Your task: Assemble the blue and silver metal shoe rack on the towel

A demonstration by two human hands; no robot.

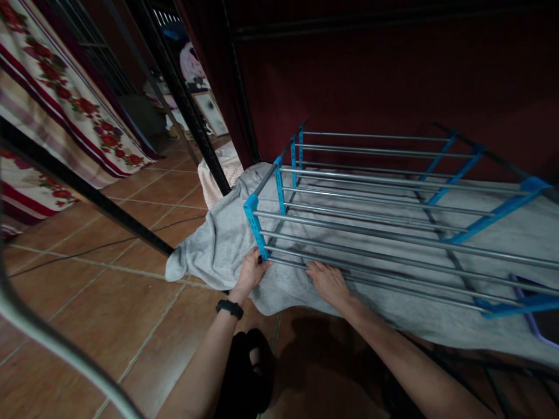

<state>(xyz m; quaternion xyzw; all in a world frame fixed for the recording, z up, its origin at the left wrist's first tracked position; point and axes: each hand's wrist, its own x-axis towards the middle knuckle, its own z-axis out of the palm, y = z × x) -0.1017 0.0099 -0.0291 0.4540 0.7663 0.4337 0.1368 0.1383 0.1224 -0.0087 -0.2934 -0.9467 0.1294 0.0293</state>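
At the far left, a floral curtain [65, 99] hangs above the tiled floor [109, 302], and a dark slanted pole [87, 195] crosses in front of it. Right of these, a grey towel [218, 244] lies draped over the left end of the lowest tier of a drying rack [393, 192], its loose corner spilling past the rack's left edge toward the floor. The left hand [251, 272], with a black wristband [229, 308] on its wrist, rests on the towel at the rack's near left corner, just below a blue plastic bracket [255, 224]; its fingers curl against the cloth and appear to pinch it, though the grip itself is partly hidden. The right hand [327, 282] lies flat on the towel along the near edge, fingers spread and pressing down, holding nothing. The towel is plain grey, matt, with soft folds and darker shading beneath the metal rods [393, 238] of the tier above. It is judged to be light, limp and non-slippery, and it will sag wherever unsupported; its edges or corners look like the best places to take hold. To the right, the cloth runs on under the rods to the far right edge.
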